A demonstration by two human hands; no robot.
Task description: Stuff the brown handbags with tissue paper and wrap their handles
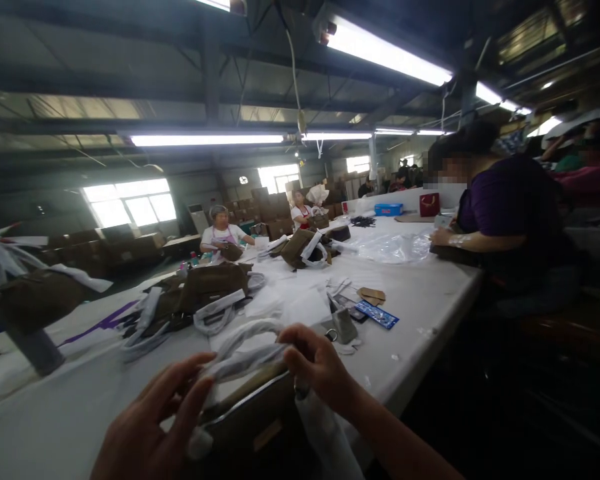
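Observation:
Close in front of me is a dark olive handbag with a silver zip along its top and a small tan patch. White wrapping covers its looped handles. My left hand is closed on the left end of the wrapped handle, thumb and fingers pinching it. My right hand grips the handle's right end, its fingers curled over the wrapping. Below that hand, a white wrapped strip hangs down the bag's side.
More olive bags with wrapped handles lie on the white table. A blue printed packet, brown card pieces and clear plastic lie to the right. A person in purple sits at the right edge; others work farther back.

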